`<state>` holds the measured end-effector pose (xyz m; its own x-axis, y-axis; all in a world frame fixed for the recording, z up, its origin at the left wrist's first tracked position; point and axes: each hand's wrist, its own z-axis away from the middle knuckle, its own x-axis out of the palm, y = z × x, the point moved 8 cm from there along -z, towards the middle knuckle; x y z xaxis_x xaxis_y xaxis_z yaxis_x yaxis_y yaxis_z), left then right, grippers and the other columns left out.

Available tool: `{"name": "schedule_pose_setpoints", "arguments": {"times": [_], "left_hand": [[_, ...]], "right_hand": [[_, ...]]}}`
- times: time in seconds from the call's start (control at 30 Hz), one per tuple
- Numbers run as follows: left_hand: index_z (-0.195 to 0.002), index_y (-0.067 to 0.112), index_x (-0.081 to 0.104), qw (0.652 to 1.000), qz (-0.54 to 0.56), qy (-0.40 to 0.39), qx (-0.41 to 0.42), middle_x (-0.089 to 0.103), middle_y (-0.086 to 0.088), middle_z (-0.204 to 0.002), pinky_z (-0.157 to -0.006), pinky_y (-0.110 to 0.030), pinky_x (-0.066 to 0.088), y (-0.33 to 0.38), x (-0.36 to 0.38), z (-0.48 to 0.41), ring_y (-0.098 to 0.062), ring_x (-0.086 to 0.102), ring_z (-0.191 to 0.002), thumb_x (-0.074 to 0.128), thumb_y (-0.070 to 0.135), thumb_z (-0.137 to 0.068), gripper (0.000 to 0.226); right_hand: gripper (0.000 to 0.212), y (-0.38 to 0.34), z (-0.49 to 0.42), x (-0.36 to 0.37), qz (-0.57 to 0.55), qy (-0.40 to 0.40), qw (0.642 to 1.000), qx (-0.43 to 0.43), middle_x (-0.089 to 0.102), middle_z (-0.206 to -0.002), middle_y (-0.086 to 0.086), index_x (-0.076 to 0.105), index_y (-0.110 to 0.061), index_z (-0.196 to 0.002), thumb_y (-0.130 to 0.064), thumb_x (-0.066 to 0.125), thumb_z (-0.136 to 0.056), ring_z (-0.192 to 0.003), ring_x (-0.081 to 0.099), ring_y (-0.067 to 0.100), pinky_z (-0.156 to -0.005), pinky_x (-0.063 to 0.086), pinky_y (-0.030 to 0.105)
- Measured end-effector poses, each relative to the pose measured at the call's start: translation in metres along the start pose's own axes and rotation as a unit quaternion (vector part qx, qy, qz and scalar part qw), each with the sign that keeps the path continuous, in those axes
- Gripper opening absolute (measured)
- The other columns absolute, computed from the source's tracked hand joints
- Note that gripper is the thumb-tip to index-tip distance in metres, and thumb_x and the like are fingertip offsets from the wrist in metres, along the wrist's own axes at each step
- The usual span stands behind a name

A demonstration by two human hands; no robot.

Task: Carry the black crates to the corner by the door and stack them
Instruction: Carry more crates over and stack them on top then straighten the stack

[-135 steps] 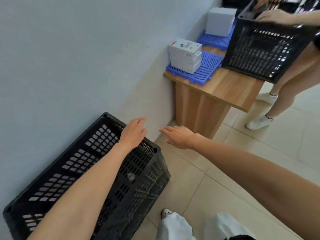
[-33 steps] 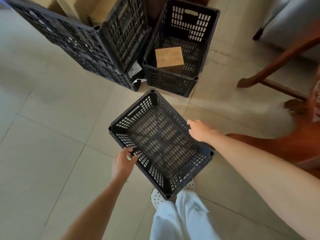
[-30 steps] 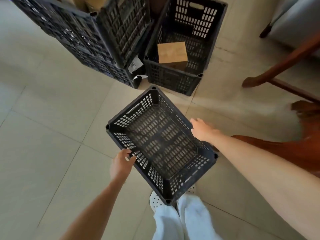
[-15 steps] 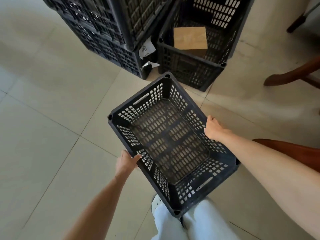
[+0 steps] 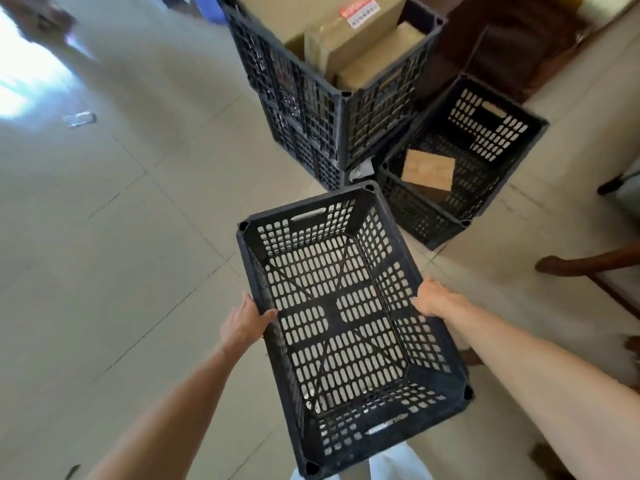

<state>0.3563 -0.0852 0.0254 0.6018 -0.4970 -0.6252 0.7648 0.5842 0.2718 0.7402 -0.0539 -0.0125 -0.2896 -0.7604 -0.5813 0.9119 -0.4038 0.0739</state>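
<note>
Pale, glossy floor tiles with thin grout lines fill the ground under both arms. Between the hands hangs an empty black slotted plastic crate. It is rectangular, with its walls and base pierced by rows of oblong holes and a slot handle cut in each short end. Its open top faces up. Its long axis runs away from the person, with the far end leaning a little toward the left hand's side.

The left hand grips the rim of one long wall, thumb hooked inside. The right hand holds the opposite long wall at about the same point along its length, fingers curled on the rim.

Beyond the fingertips of both hands stands a stack of black plastic crates, the top one packed with brown cardboard boxes. Forward of the right hand sits a low black crate on the floor, with a flat tan box inside it. Out past the right hand lies a dark wooden furniture leg. White trousers show beneath the held crate's near end.
</note>
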Motion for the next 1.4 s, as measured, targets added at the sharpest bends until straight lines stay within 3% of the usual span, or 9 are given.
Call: {"name": "schedule_pose_setpoints", "arguments": {"times": [0.23, 0.33, 0.5, 0.67, 0.9, 1.0, 1.13, 1.3, 1.4], "left_hand": [[-0.133, 0.009, 0.044, 0.986, 0.148, 0.076, -0.019, 0.060, -0.010, -0.128, -0.099, -0.041, 0.050, -0.022, -0.090, 0.139, -0.025, 0.061, -0.115, 0.059, 0.025, -0.096, 0.043], [-0.134, 0.008, 0.043, 0.976, 0.172, 0.133, -0.023, 0.060, -0.010, -0.128, -0.094, -0.038, 0.049, -0.041, -0.125, 0.191, -0.024, 0.059, -0.114, 0.062, 0.020, -0.094, 0.045], [-0.123, 0.017, 0.051, 0.964, 0.128, 0.225, -0.056, 0.062, 0.003, -0.100, -0.081, -0.035, 0.056, -0.101, -0.169, 0.271, -0.016, 0.062, -0.091, 0.066, 0.027, -0.089, 0.039], [-0.114, 0.023, 0.053, 0.941, 0.098, 0.299, -0.122, 0.066, 0.000, -0.103, -0.074, -0.035, 0.052, -0.186, -0.196, 0.348, -0.019, 0.063, -0.089, 0.057, 0.039, -0.090, 0.029], [-0.103, 0.026, 0.059, 0.894, 0.149, 0.344, -0.244, 0.069, 0.001, -0.097, -0.084, -0.038, 0.053, -0.344, -0.202, 0.469, -0.025, 0.066, -0.091, 0.056, 0.048, -0.086, 0.028], [-0.104, 0.025, 0.058, 0.868, 0.176, 0.363, -0.291, 0.069, -0.001, -0.098, -0.079, -0.035, 0.050, -0.427, -0.194, 0.527, -0.026, 0.065, -0.090, 0.058, 0.049, -0.082, 0.033], [-0.102, 0.026, 0.055, 0.829, 0.228, 0.386, -0.332, 0.067, 0.000, -0.096, -0.084, -0.038, 0.054, -0.541, -0.178, 0.606, -0.025, 0.065, -0.090, 0.060, 0.044, -0.081, 0.028], [-0.088, 0.020, 0.051, 0.759, 0.312, 0.445, -0.359, 0.062, -0.004, -0.095, -0.084, -0.045, 0.055, -0.662, -0.158, 0.707, -0.028, 0.062, -0.091, 0.066, 0.029, -0.083, 0.018], [-0.081, 0.019, 0.049, 0.720, 0.322, 0.474, -0.390, 0.060, -0.005, -0.088, -0.067, -0.035, 0.049, -0.725, -0.145, 0.759, -0.024, 0.059, -0.082, 0.067, 0.023, -0.083, 0.019]], "right_hand": [[0.051, -0.041, 0.135, -0.080, 0.096, 0.055, 0.988, -0.104, 0.049, -0.140, 0.016, 0.038, -0.001, -0.140, -0.030, 0.045, -0.099, -0.124, 0.051, 0.032, -0.103, 0.043, 0.039], [0.046, -0.072, 0.192, -0.107, 0.161, 0.100, 0.969, -0.156, 0.053, -0.137, 0.013, 0.046, -0.004, -0.136, -0.031, 0.044, -0.099, -0.122, 0.054, 0.030, -0.096, 0.044, 0.036], [0.046, -0.140, 0.276, -0.122, 0.250, 0.143, 0.926, -0.243, 0.056, -0.133, 0.011, 0.051, -0.007, -0.132, -0.038, 0.043, -0.099, -0.119, 0.055, 0.028, -0.092, 0.044, 0.037], [0.040, -0.218, 0.356, -0.104, 0.291, 0.188, 0.876, -0.335, 0.061, -0.124, 0.008, 0.056, -0.012, -0.126, -0.037, 0.040, -0.099, -0.110, 0.059, 0.027, -0.085, 0.043, 0.036], [0.030, -0.334, 0.489, -0.003, 0.361, 0.196, 0.789, -0.456, 0.063, -0.102, 0.004, 0.060, -0.013, -0.114, -0.030, 0.039, -0.101, -0.090, 0.060, 0.021, -0.076, 0.045, 0.034], [0.030, -0.385, 0.555, 0.064, 0.378, 0.181, 0.760, -0.496, 0.060, -0.091, 0.001, 0.061, -0.013, -0.112, -0.030, 0.040, -0.101, -0.082, 0.061, 0.018, -0.077, 0.053, 0.032], [0.028, -0.450, 0.653, 0.165, 0.418, 0.181, 0.695, -0.557, 0.057, -0.079, -0.002, 0.060, -0.011, -0.113, -0.027, 0.040, -0.101, -0.070, 0.058, 0.014, -0.063, 0.051, 0.027], [0.028, -0.514, 0.768, 0.295, 0.447, 0.149, 0.632, -0.616, 0.063, -0.097, 0.007, 0.061, -0.004, -0.108, -0.023, 0.042, -0.100, -0.083, 0.063, 0.020, -0.066, 0.050, 0.027], [0.029, -0.544, 0.832, 0.368, 0.468, 0.143, 0.584, -0.648, 0.060, -0.093, 0.006, 0.060, -0.003, -0.105, -0.025, 0.042, -0.100, -0.079, 0.060, 0.019, -0.065, 0.049, 0.027]]}}
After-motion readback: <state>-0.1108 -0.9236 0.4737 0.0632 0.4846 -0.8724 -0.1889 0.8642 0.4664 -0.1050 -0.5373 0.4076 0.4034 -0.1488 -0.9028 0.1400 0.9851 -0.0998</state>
